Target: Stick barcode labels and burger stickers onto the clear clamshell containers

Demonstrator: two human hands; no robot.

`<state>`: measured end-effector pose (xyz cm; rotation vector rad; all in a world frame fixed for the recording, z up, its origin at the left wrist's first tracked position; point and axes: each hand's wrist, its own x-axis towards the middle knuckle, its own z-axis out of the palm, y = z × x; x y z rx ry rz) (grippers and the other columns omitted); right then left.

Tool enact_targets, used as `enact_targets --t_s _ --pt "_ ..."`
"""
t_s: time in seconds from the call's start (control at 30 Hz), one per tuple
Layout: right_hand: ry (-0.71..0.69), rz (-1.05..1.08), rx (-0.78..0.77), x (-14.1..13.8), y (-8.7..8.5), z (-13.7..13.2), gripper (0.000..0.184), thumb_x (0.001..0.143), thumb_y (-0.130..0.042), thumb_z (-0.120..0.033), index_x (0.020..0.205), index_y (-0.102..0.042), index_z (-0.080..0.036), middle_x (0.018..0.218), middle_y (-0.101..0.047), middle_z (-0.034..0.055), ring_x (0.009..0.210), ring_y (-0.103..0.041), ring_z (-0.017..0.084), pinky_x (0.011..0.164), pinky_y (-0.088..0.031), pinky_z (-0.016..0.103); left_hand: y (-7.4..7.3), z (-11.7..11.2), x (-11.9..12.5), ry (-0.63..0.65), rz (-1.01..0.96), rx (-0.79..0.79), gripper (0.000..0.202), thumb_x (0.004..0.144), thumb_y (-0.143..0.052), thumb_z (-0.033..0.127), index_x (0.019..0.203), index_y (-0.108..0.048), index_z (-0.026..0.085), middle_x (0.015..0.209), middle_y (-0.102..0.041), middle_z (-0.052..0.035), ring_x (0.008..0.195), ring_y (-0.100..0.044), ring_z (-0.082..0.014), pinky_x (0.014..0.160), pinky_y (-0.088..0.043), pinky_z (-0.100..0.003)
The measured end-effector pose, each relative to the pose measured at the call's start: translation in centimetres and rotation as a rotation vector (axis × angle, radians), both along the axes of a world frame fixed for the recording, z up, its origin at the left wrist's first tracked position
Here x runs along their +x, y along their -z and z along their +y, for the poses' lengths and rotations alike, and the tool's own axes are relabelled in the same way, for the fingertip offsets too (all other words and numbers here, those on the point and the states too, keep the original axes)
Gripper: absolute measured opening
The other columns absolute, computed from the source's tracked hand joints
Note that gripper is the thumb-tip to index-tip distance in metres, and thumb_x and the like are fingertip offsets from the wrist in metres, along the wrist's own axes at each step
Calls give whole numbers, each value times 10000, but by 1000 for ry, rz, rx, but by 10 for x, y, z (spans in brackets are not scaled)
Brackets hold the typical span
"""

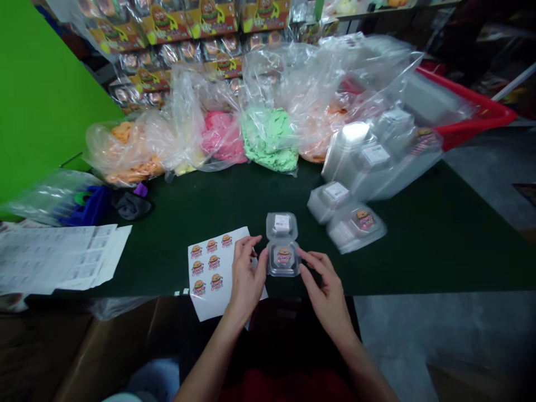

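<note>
A clear plastic clamshell box [283, 267] lies unfolded at the front edge of the dark green table. A burger sticker is on its near half and a white barcode label on its far half. My left hand [247, 273] is at the box's left side, thumb against the rim and fingers curved above it, over part of a sticker sheet [205, 301]. Several burger stickers show on that white sheet. At the right rim, my right hand [324, 282] holds the box's edge between thumb and fingertips.
Stacked clamshell boxes [360, 162] stand at the right, before a red crate [477, 125]. Plastic bags with orange, pink and green pieces [270, 137] line the table's back. Printed label sheets [58, 259] and a blue tape dispenser [90, 205] are at the left.
</note>
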<state>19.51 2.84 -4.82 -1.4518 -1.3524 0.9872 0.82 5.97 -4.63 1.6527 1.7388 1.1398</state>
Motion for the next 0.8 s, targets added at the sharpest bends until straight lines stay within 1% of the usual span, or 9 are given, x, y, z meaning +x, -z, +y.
enact_targets --t_s 0.1,0.2,0.33,0.43,0.53,0.63,0.7,0.77,0.8 --pt "21 17 -67 -2 4 4 475 1036 -600 -467 1462 -650 -264 1470 -627 125 1370 -594 309 1180 -468 533 4 -15 -1 56 67 -45 301 1071 -566 341 1326 -673 222 1315 -632 -122 1254 -607 -272 1115 -501 -476" --pt "-20 4 -63 -8 5 6 528 1013 -621 -486 1481 -632 -243 1558 -595 134 1447 -558 323 1231 -433 553 9 -26 7 95 89 -82 384 1100 -504 357 1442 -605 216 1422 -626 -146 1334 -577 -289 1167 -469 -530" --pt "5 -10 -39 -15 2 5 563 981 -656 -470 1492 -618 -237 1582 -586 145 1480 -541 339 1249 -416 589 8 -35 16 105 107 -83 491 1123 -441 363 1594 -460 226 1621 -514 -157 1464 -485 -312 1227 -396 -599" --pt "44 -7 -24 -17 -2 3 680 908 -743 -445 1536 -565 -255 1601 -561 142 1491 -526 355 1249 -415 609 -1 -44 19 155 67 -93 508 1137 -394 351 1637 -402 256 1682 -455 -131 1518 -424 -301 1253 -363 -606" --pt "53 3 8 -17 -11 -1 816 844 -812 -386 1588 -487 -301 1648 -501 117 1526 -477 358 1266 -390 616 -14 -56 25 229 1 -71 518 1139 -393 330 1657 -364 323 1689 -454 -89 1542 -392 -283 1269 -351 -590" --pt "58 9 47 -10 -26 -5 820 867 -807 -352 1604 -449 -332 1621 -523 101 1497 -508 342 1256 -408 609 -29 -63 34 328 -76 -20 606 1132 -426 320 1701 -229 378 1707 -428 -71 1551 -389 -275 1264 -369 -571" --pt "74 -36 132 4 -40 -2 785 892 -786 -346 1601 -451 -348 1608 -533 89 1488 -517 333 1254 -407 606 -40 -62 39 411 -90 24 667 1120 -460 331 1717 -166 374 1722 -398 -84 1563 -380 -292 1260 -373 -578" --pt "125 -158 265 29 -54 8 781 892 -787 -352 1600 -458 -358 1623 -507 81 1509 -487 338 1261 -388 608 -50 -57 42 467 -71 71 683 1106 -499 334 1714 -189 355 1723 -393 -102 1575 -372 -314 1266 -354 -603" --pt "160 -246 326 44 -61 15 790 885 -793 -365 1602 -462 -358 1631 -492 83 1518 -471 348 1262 -376 614 -53 -54 42 465 -59 86 670 1100 -513 327 1704 -223 352 1716 -403 -107 1576 -376 -318 1270 -347 -612"
